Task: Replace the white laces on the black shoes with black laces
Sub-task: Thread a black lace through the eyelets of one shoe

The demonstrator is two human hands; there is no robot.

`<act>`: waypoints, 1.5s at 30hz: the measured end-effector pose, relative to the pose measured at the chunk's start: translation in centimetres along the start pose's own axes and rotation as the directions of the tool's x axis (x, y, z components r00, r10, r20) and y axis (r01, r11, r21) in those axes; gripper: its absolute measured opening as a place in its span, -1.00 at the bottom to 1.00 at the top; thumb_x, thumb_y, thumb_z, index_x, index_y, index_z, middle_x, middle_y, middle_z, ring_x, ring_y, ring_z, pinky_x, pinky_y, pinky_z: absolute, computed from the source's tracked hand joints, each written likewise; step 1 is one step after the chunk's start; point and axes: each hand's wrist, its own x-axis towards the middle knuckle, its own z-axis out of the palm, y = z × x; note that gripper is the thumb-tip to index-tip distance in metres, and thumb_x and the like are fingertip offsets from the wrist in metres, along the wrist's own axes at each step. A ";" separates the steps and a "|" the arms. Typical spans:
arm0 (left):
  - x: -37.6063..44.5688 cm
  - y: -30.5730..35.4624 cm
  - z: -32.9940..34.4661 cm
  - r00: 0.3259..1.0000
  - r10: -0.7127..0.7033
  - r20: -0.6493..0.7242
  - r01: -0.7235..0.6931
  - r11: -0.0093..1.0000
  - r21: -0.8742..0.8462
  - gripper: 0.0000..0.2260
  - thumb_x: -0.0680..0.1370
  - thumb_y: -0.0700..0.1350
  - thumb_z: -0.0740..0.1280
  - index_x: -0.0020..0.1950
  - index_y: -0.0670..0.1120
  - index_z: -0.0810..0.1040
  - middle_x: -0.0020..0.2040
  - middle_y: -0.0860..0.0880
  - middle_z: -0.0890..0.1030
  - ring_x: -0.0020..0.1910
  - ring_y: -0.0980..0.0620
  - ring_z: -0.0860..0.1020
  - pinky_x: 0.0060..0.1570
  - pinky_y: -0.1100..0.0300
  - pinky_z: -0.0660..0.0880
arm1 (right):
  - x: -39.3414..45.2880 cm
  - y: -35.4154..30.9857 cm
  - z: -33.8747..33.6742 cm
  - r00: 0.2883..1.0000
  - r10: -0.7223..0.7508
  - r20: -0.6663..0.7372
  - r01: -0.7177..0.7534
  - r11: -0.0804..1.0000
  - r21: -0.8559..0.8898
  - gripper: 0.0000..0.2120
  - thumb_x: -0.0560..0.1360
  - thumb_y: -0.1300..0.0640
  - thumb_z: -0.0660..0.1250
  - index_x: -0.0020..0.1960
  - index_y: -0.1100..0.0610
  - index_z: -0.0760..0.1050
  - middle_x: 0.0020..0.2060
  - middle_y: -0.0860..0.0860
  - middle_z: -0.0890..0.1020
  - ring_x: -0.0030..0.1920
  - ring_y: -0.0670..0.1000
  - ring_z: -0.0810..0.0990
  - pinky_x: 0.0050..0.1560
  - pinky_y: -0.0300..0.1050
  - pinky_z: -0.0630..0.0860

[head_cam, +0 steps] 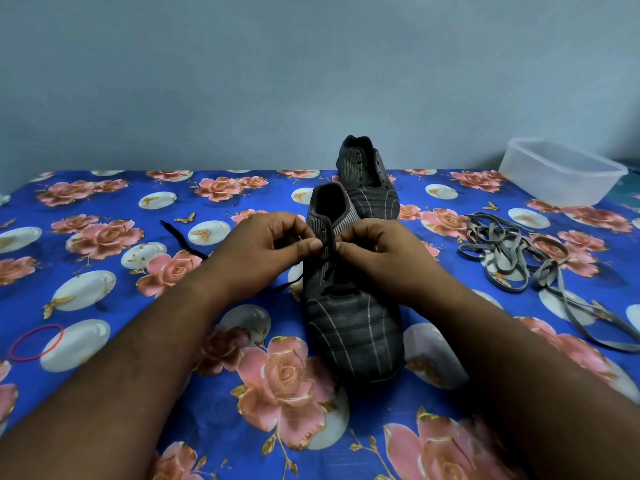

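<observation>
**Threading the top eyelets, near shoe**

Both hands are up at the eyelet rows of the near shoe point(349, 306), which lies toe toward the camera in the middle of the cloth point(104, 445). The left hand point(273, 251) has thumb and forefinger pinched tight on what looks like the tip of the black lace point(180, 239); the rest of that lace trails off to the left across the cloth. The right hand point(374, 251) is pinched narrow on the shoe's eyelet edge, steadying it.

The call here, I'd say: keep the tip stiff and short between the fingers, aim it square at the hole, and have the right hand hold the flap flat so it doesn't fold. Pull the slack through evenly afterwards.

The far shoe point(367, 178) shows bare eyelets. The white laces point(512, 258) lie heaped to the right, already out.
</observation>
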 end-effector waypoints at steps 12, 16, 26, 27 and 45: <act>0.0 0.1 0.3 0.994 -0.086 0.068 0.101 0.964 -0.245 -0.90 0.56 -0.16 0.44 -0.07 -0.17 0.60 -0.25 -0.01 0.62 -0.26 0.15 0.51 -0.23 0.33 0.45 | 0.4 0.4 0.4 1.000 -0.007 0.029 0.005 0.997 0.071 -0.86 0.59 0.13 0.39 -0.14 0.04 0.63 -0.44 -0.20 0.57 -0.41 -0.24 0.48 -0.32 -0.31 0.41; 0.1 0.0 0.1 0.991 -0.102 0.083 0.120 0.959 -0.258 -0.88 0.58 -0.17 0.41 -0.07 -0.22 0.59 -0.27 -0.01 0.57 -0.30 0.15 0.46 -0.30 0.37 0.42 | 0.6 0.5 0.2 0.999 -0.042 0.029 0.041 0.999 0.028 -0.84 0.57 0.15 0.42 -0.19 -0.02 0.61 -0.40 -0.13 0.58 -0.37 -0.17 0.49 -0.30 -0.17 0.47; 0.2 0.0 0.2 0.992 -0.129 0.015 0.129 0.967 -0.220 -0.93 0.61 -0.18 0.38 -0.07 -0.12 0.61 -0.34 0.13 0.59 -0.36 0.24 0.49 -0.32 0.39 0.44 | 0.5 1.2 -1.1 0.986 -0.128 0.107 0.120 0.990 0.077 -0.83 0.52 0.28 0.46 0.08 0.13 0.57 -0.27 -0.06 0.58 -0.28 -0.16 0.49 -0.22 -0.29 0.47; 0.1 0.0 0.1 0.990 -0.141 -0.002 0.137 0.966 -0.220 -0.93 0.61 -0.18 0.38 -0.07 -0.13 0.61 -0.35 0.16 0.59 -0.38 0.27 0.50 -0.33 0.40 0.44 | 0.4 1.2 -1.3 0.985 -0.126 0.119 0.114 0.988 0.100 -0.81 0.52 0.30 0.45 0.09 0.13 0.55 -0.27 -0.07 0.57 -0.29 -0.15 0.49 -0.22 -0.28 0.47; 0.3 -1.0 1.2 0.995 0.103 0.013 -0.103 0.957 0.271 -0.57 0.54 0.34 0.15 0.39 0.33 0.39 0.40 0.15 0.29 0.44 0.11 0.29 0.47 -0.11 0.28 | 1.1 2.1 -1.6 0.980 -0.176 -0.091 0.154 0.966 -0.207 -0.69 0.58 0.15 0.18 0.21 -0.13 0.55 -0.40 -0.19 0.50 -0.36 -0.18 0.43 -0.23 -0.12 0.28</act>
